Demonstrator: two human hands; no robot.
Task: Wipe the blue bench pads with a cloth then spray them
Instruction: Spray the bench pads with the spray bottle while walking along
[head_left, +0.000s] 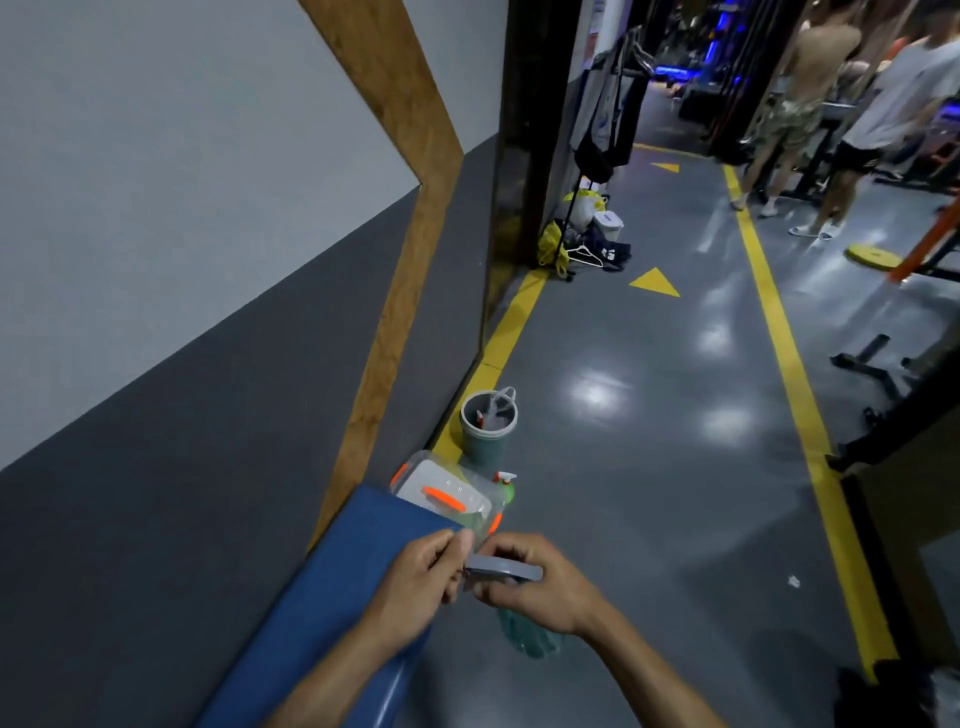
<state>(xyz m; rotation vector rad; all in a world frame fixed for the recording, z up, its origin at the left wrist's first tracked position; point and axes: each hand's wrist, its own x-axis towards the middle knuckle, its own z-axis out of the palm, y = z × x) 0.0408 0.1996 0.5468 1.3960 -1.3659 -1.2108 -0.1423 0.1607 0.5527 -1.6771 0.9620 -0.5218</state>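
My right hand (540, 582) is wrapped around the neck of the spray bottle (530, 631), its grey trigger head (506, 570) poking out toward my left hand (415, 577), whose fingertips pinch the nozzle end. The bottle's greenish body hangs below my wrist, just off the edge of the blue bench pad (332, 587). I judge it light, stiff plastic, perhaps slick if wet, so the neck is the sound place to hold. The pad looks smooth and firm, running along the wall. Beyond its far end stand a clear lidded box (447, 493) and a grey bucket (488, 431); the floor to my right is open.
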